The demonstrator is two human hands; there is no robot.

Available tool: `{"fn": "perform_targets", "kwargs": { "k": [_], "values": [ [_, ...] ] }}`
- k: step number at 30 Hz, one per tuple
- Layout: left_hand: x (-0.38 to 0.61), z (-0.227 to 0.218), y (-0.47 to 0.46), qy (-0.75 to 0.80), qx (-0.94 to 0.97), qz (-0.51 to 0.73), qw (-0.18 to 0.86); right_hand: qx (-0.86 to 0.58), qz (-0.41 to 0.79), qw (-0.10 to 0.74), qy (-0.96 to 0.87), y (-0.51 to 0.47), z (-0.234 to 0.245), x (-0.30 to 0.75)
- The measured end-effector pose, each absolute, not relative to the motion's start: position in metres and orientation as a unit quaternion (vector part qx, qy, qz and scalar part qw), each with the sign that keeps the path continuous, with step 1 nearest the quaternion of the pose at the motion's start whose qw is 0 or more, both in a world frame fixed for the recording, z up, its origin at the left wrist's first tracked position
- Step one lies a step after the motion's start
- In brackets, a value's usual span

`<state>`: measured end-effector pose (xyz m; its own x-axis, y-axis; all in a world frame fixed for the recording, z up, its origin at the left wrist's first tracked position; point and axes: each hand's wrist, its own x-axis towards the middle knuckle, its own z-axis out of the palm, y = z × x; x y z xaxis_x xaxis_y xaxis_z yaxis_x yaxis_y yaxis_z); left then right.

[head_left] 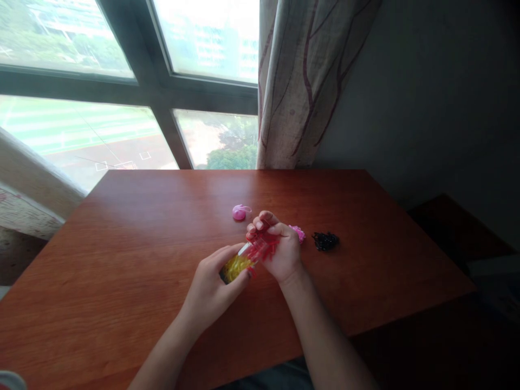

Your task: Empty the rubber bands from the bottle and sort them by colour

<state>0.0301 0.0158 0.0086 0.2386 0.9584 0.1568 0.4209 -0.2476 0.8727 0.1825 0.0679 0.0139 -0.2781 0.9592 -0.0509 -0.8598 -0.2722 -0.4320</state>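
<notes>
My left hand [215, 281] is wrapped round a small clear container [235, 266] with yellow pieces inside, held on its side just above the wooden table [134, 254]. My right hand [274, 246] is closed on a bunch of red elastic bands [263, 248] at the container's open end. A small heap of pink bands [299, 233] lies right behind my right hand. A heap of black bands [325, 240] lies a little further right.
A pink round lid with a thin loop [239, 212] rests on the table beyond my hands. A window and a patterned curtain [300, 81] stand behind the table. A dark wall is on the right, and the table's right edge drops to a dark floor.
</notes>
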Motion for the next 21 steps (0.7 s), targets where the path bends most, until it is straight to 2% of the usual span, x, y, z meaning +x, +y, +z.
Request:
{"fn": "perform_targets", "kwargs": {
  "k": [11,21],
  "values": [
    [0.0299,0.0082,0.0149,0.497,0.697,0.363,0.367,-0.179,0.766,0.572,-0.232,0.0671,0.0080,0.1785],
    [0.0306,0.0158,0.0148,0.479,0.721,0.355,0.353,-0.176,0.787,0.587,-0.066,0.0706,0.0097,0.1795]
  ]
}}
